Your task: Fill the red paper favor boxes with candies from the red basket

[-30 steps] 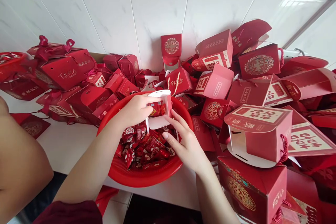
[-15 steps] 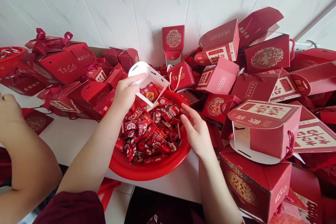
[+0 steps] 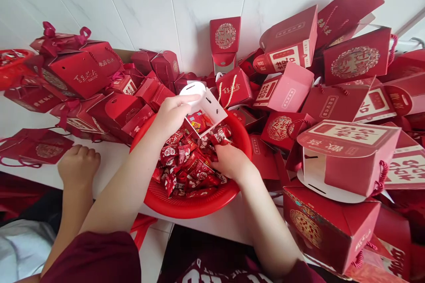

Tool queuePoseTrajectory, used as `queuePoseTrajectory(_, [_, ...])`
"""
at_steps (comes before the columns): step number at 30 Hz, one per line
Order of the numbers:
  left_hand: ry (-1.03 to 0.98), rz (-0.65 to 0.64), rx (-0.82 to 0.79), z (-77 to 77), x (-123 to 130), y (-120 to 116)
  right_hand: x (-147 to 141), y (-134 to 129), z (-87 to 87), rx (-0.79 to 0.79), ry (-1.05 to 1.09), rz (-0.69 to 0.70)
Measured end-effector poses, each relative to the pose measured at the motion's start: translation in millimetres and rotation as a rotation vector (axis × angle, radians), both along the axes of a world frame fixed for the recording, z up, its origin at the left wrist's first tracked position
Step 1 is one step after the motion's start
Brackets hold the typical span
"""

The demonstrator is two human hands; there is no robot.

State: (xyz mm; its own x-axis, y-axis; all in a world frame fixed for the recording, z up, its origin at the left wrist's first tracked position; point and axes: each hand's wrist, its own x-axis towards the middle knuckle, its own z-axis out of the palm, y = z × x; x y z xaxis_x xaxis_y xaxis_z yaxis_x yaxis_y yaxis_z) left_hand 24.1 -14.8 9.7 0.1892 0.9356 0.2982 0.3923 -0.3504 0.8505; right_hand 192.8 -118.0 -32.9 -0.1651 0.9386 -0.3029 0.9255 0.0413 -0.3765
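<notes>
My left hand [image 3: 171, 117] is closed on the flap and side of a small open candy box [image 3: 215, 112], white inside, tilted over the basket. A few red and yellow wrapped packets [image 3: 198, 120] lie inside the box. Just below its mouth, my right hand [image 3: 234, 163] reaches into the pile of red wrapped candies [image 3: 186, 172], fingers curled around some of them and partly hidden. The candies fill a round red plastic basket [image 3: 195, 210] on the white table.
Red gift boxes [image 3: 348, 154] with cords are heaped on the right, and more boxes [image 3: 83, 73] with ribbons on the left. A tiled wall [image 3: 142, 9] stands behind. On the left, a co-worker's fist [image 3: 79, 163] rests near a flat box [image 3: 36, 146]. Another red basket [image 3: 13, 75] is at far left.
My right hand has moved from the basket's right rim into the candies. The candy box stays in my left hand. The co-worker's hand has come down onto the table.
</notes>
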Motion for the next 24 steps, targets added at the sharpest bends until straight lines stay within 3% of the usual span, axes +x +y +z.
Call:
queuePoseTrajectory(4, [-0.017, -0.068, -0.088, 2.1, -0.4, -2.8, 1.5, 7.3, -16.1, -0.002, 0.037, 0.037])
queuePoseTrajectory(10, [-0.043, -0.073, -0.089, -1.8, -3.9, 3.8, 17.5, 6.0, -19.2, 0.128, 0.286, -0.016])
queuePoseTrajectory(12, [-0.077, -0.068, -0.095, -2.1, -4.4, 5.5, 19.8, 4.9, -21.3, 0.121, 0.552, -0.045])
queuePoseTrajectory(16, [-0.168, -0.039, -0.130, -0.6, -3.4, 5.1, 25.3, -0.3, -25.1, 0.046, 1.290, -0.004])
queuePoseTrajectory(21, [-0.160, -0.029, -0.151, 0.6, -1.9, 2.6, 34.5, -9.3, -22.6, 0.331, 1.329, 0.083])
queuePoseTrajectory(24, [-0.166, -0.044, -0.173, -0.2, -1.9, 3.2, 35.5, -10.7, -23.2, 0.385, 1.394, 0.078])
